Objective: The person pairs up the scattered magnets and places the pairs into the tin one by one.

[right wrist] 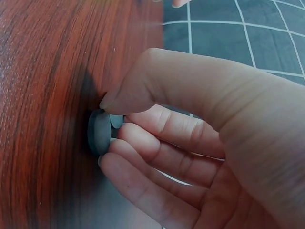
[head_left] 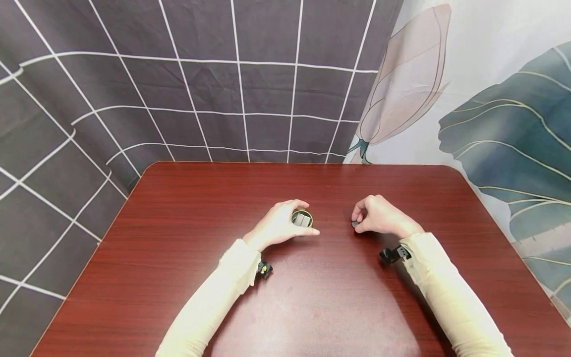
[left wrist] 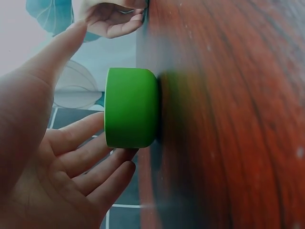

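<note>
A small green round container (left wrist: 131,109) stands on the table, and in the head view pale rectangular pieces (head_left: 302,219) show inside it. My left hand (head_left: 277,224) curves loosely about the container, thumb on the near side and fingers on the far side. In the left wrist view the thumb is held off it, while the fingers lie close behind; whether they touch it I cannot tell. To the right, my right hand (head_left: 380,215) pinches a dark round disc (right wrist: 99,132) at the tabletop. A second dark grey piece (right wrist: 116,120) shows behind that disc, partly hidden by the fingers.
The reddish-brown wooden table (head_left: 192,198) extends around both hands. Behind it hang a dark grid-patterned curtain (head_left: 214,84) and a leaf-printed cloth (head_left: 504,124). Each wrist wears a small black camera, such as the right one (head_left: 394,255).
</note>
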The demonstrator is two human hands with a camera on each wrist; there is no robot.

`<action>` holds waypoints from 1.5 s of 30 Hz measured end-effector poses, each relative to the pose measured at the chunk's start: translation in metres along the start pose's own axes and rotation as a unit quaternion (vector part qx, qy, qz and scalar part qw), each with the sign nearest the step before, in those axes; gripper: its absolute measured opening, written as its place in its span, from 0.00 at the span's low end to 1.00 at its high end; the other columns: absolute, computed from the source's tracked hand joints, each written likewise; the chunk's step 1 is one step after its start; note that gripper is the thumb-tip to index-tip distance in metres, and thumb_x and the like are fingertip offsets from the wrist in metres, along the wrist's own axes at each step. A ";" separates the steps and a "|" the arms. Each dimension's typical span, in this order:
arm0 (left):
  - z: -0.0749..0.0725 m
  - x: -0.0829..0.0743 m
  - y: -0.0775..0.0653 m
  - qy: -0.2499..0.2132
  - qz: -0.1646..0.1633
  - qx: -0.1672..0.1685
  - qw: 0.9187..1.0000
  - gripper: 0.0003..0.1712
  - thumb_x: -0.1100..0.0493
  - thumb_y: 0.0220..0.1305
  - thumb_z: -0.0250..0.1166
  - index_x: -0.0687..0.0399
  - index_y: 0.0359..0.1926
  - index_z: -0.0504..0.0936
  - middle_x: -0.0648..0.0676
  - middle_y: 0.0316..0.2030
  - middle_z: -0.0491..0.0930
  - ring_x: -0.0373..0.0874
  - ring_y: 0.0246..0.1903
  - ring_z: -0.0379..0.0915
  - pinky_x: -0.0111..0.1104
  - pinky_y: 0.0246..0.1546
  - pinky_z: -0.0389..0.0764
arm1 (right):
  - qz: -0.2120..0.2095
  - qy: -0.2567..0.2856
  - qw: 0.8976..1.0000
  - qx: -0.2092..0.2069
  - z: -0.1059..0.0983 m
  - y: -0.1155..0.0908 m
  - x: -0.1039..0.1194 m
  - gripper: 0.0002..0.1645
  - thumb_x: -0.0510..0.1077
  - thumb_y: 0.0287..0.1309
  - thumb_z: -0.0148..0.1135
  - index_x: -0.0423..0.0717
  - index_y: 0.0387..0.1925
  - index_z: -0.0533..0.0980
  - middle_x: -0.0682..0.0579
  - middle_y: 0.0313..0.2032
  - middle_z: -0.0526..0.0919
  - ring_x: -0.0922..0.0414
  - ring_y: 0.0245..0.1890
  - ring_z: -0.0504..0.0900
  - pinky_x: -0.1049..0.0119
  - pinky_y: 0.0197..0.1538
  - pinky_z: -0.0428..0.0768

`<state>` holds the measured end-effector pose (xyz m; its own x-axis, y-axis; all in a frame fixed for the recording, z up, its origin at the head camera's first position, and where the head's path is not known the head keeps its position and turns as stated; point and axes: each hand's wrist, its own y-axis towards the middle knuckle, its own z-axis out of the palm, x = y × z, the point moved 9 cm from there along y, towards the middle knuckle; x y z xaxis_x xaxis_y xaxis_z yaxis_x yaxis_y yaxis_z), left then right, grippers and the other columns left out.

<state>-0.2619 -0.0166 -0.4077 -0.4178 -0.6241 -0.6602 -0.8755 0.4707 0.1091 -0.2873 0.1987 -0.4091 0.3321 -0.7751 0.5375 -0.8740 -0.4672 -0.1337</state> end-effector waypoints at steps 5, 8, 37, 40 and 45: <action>0.001 0.001 -0.001 0.009 0.002 0.010 1.000 0.47 0.37 0.47 0.81 0.55 0.64 0.78 0.50 0.57 0.81 0.47 0.59 0.73 0.38 0.63 0.69 | -0.001 0.006 1.000 -0.006 -0.001 0.000 0.001 0.10 0.36 0.41 0.77 0.47 0.27 0.83 0.59 0.23 0.80 0.59 0.25 0.77 0.64 0.31 0.76; 0.000 0.001 -0.002 0.016 0.012 0.008 1.000 0.47 0.40 0.45 0.82 0.56 0.63 0.78 0.50 0.56 0.81 0.48 0.58 0.74 0.38 0.62 0.71 | 0.001 0.004 1.000 -0.010 -0.001 0.000 0.000 0.10 0.36 0.40 0.77 0.48 0.27 0.84 0.59 0.22 0.81 0.59 0.26 0.77 0.65 0.32 0.76; -0.006 0.004 -0.002 0.006 0.033 -0.010 0.999 0.33 0.51 0.49 0.82 0.57 0.55 0.83 0.50 0.44 0.85 0.43 0.44 0.79 0.36 0.50 0.77 | -0.037 0.014 0.998 -0.049 -0.009 0.004 0.011 0.10 0.35 0.40 0.76 0.48 0.27 0.83 0.60 0.21 0.81 0.60 0.26 0.80 0.67 0.32 0.78; -0.006 0.004 -0.002 0.008 0.035 -0.011 0.999 0.33 0.51 0.49 0.82 0.57 0.55 0.83 0.50 0.44 0.85 0.43 0.44 0.79 0.36 0.51 0.77 | -0.037 0.016 0.998 -0.047 -0.009 0.004 0.012 0.09 0.35 0.41 0.76 0.48 0.27 0.84 0.60 0.22 0.81 0.60 0.26 0.80 0.67 0.32 0.78; -0.007 0.002 -0.002 0.011 0.039 -0.011 0.999 0.33 0.51 0.49 0.82 0.59 0.55 0.83 0.51 0.45 0.85 0.44 0.46 0.79 0.37 0.53 0.76 | -0.038 0.020 0.998 -0.047 -0.009 0.004 0.012 0.10 0.35 0.41 0.76 0.48 0.27 0.83 0.60 0.22 0.81 0.60 0.26 0.80 0.67 0.33 0.78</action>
<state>-0.2627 -0.0228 -0.4041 -0.4891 -0.6000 -0.6331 -0.8457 0.5038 0.1759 -0.2901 0.1918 -0.3955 0.3864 -0.7204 0.5759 -0.8767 -0.4809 -0.0134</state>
